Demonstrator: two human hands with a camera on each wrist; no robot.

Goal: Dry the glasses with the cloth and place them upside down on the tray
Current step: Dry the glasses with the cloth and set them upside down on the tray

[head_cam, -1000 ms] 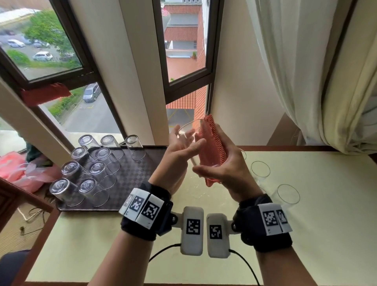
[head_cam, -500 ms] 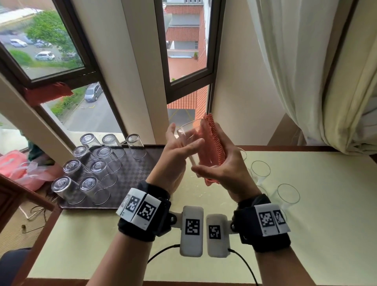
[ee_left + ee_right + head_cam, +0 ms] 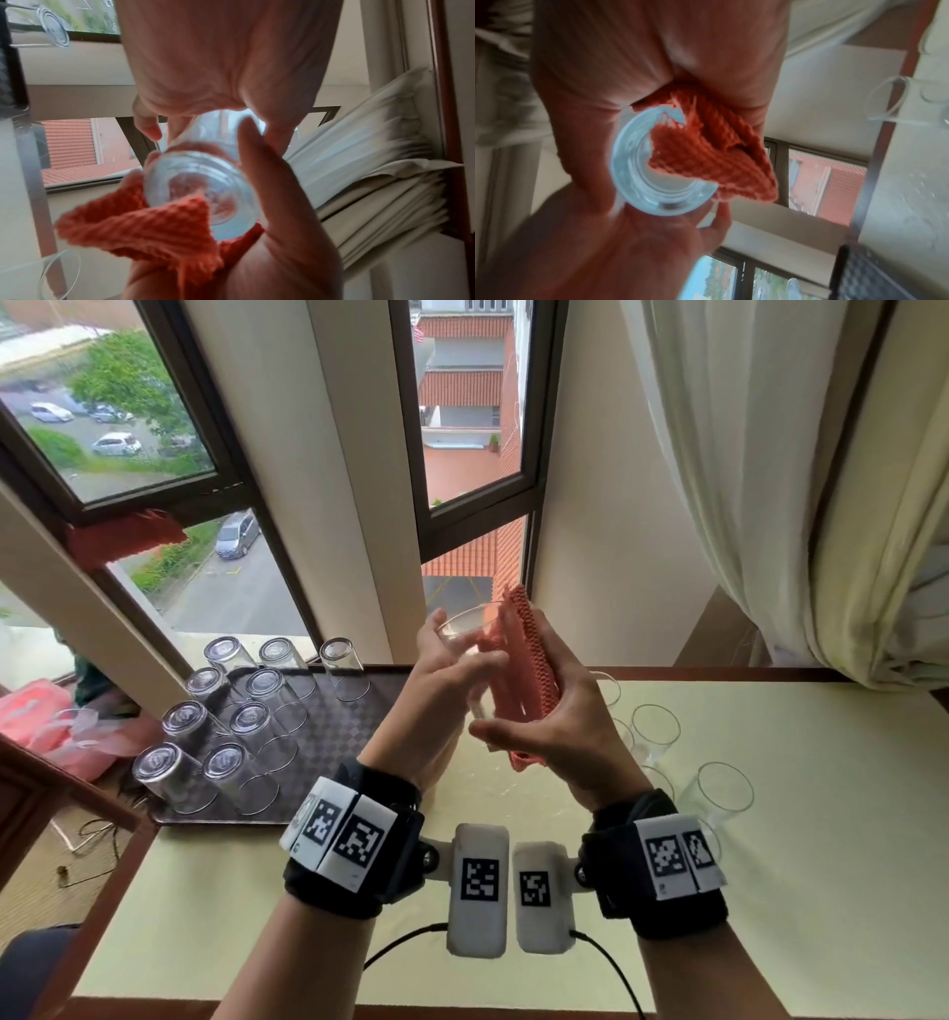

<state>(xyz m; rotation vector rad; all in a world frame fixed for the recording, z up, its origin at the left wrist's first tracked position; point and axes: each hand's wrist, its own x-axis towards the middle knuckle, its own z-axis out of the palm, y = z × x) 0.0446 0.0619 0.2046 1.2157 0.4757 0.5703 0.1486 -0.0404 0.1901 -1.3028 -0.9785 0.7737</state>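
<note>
A clear glass (image 3: 464, 629) is held up above the table, tilted with its mouth toward the window. My left hand (image 3: 452, 660) grips it from the left, thumb and fingers curled round its wall. My right hand (image 3: 560, 706) holds a folded orange knitted cloth (image 3: 524, 670) and presses it against the glass's right side. The left wrist view shows the thick glass base (image 3: 200, 182) with the cloth (image 3: 133, 223) bunched beside and behind it. From the right wrist, the cloth (image 3: 713, 152) lies between my palm and the glass (image 3: 654, 172).
A dark checkered tray (image 3: 328, 742) at the table's left carries several upside-down glasses (image 3: 246, 726). A few upright glasses (image 3: 655, 726) stand on the pale table (image 3: 821, 814) to the right of my hands. Window frames and a curtain (image 3: 770, 480) rise behind the table.
Both hands stay in almost the same place with the glass and cloth between them. My left fingers have shifted slightly on the glass.
</note>
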